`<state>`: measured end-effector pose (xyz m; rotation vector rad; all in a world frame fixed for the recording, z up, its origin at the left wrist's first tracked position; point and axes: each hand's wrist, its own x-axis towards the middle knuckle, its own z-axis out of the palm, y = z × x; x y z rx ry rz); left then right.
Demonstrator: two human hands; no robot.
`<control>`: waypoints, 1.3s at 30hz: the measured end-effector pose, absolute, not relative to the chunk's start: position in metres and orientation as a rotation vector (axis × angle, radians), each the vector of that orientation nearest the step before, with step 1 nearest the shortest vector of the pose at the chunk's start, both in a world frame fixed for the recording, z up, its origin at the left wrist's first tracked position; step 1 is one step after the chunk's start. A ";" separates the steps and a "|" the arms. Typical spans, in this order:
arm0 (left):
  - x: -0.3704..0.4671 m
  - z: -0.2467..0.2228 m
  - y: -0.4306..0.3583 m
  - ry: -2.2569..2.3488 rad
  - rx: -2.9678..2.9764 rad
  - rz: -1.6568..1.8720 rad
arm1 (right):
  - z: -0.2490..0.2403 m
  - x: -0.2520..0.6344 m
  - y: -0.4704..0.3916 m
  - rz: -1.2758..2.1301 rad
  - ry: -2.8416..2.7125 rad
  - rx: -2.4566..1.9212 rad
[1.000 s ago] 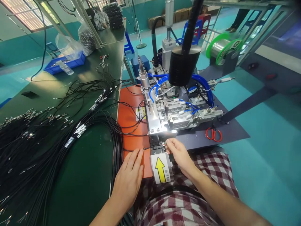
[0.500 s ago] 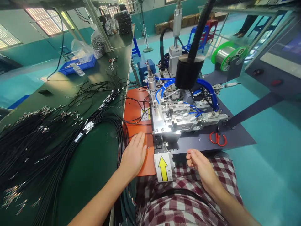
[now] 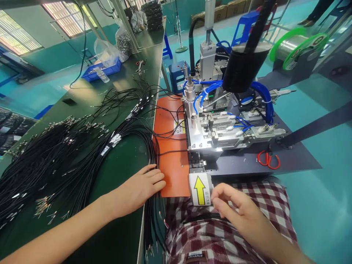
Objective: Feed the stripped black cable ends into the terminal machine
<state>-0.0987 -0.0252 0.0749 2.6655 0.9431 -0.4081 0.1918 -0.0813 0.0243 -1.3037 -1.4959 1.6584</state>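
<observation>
Green tabletop (image 3: 126, 161) is carrying black cables (image 3: 92, 172); your open left hand (image 3: 144, 184) is lying palm down over the bunch at its edge. Your right hand (image 3: 233, 205), loosely curled, half open, is hovering beside the arrow label (image 3: 200, 190), near the machine (image 3: 198, 132).

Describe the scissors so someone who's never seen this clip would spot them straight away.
Find the metal machine with blue tubes, then the dark grey plate beneath it. On the plate's near part, toward the right, lie the scissors. Two red loop handles set them apart from the silver machine parts behind them.
</observation>
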 end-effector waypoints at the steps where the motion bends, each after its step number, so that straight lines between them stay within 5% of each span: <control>1: -0.099 0.074 -0.025 0.889 2.688 -0.433 | 0.027 0.185 -0.079 1.647 -1.556 -1.264; 17: -0.100 0.077 -0.010 0.589 2.711 -0.462 | 0.033 0.172 -0.072 1.559 -1.723 -1.242; 28: -0.050 0.071 0.000 0.862 2.281 0.335 | 0.022 0.183 -0.053 1.644 -1.060 -1.081; 39: -0.021 0.040 -0.029 1.119 2.056 0.448 | 0.012 0.190 -0.039 1.512 -0.915 -1.064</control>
